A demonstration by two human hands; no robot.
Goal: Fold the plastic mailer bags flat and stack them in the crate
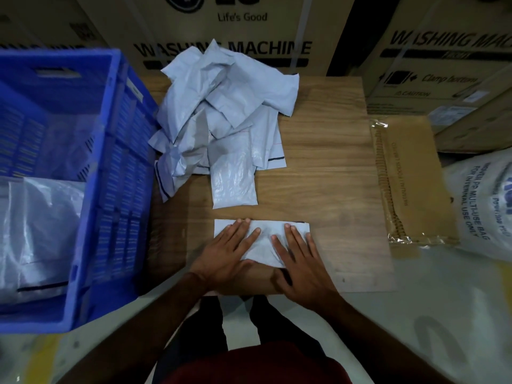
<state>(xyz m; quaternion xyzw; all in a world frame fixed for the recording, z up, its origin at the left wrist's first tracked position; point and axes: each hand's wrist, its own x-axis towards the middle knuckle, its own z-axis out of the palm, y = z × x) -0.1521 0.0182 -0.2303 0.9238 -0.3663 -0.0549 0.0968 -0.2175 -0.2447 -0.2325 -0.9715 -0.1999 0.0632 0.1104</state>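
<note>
A folded grey mailer bag (266, 230) lies flat near the front of the wooden table (327, 167). My left hand (227, 256) and my right hand (300, 261) both press on it with straight fingers, side by side. A loose pile of crumpled grey mailer bags (221, 106) sits at the back left of the table, and one flatter bag (232, 178) reaches forward from it. The blue plastic crate (124, 173) stands to the left of the table, with grey bags (41, 228) lying inside it.
Large cardboard washing-machine boxes (230, 31) stand behind the table. A flat cardboard piece in clear wrap (410, 178) lies at the right, beside a white woven sack (482, 200). My legs show below the table's front edge.
</note>
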